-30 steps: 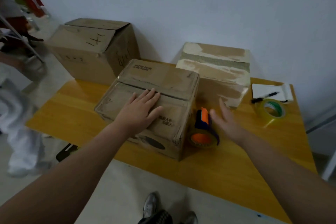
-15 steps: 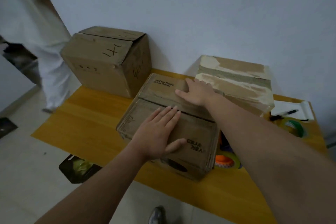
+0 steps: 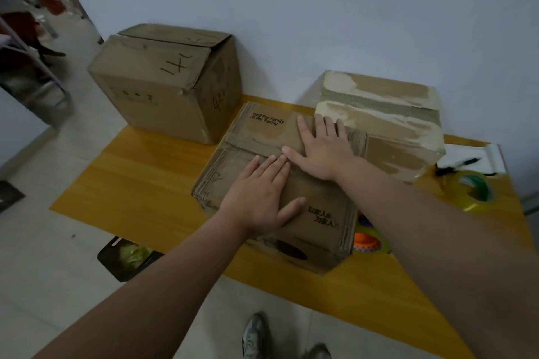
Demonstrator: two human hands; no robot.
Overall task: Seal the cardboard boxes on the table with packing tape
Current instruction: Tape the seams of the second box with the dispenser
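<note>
White wall (image 3: 320, 9) stands behind a yellow wooden table (image 3: 140, 183), and three cardboard boxes sit on it. I take the middle box (image 3: 259, 128) as the centre of the dial, with 12 o'clock toward the wall.

Both hands lie flat on the top of this middle box, with fingers straight and nothing grasped. The left hand (image 3: 259, 198) presses the near flap and the right hand (image 3: 323, 151) presses the far flap. Its thumb touches the left fingertips just at the seam. The flaps look closed, but I see no strip of tape over the seam.

A larger box (image 3: 163, 87) stands at 10 o'clock. Its flaps are folded over, and I can see no tape on it. The box with torn paper skin (image 3: 379, 114) sits at 2 o'clock, touching the middle one. A grey band runs along its top, but I cannot tell if this is tape.

The orange tape dispenser (image 3: 367, 242) lies at 4 o'clock, just beside the middle box and partly hidden under the right forearm. A spare tape roll (image 3: 474, 191) lies at 3 o'clock, near a pen (image 3: 456, 166).

In my judgement the task is near its beginning: the flaps are held down only. Taking the dispenser, taping this seam and then doing the other boxes all remain.
</note>
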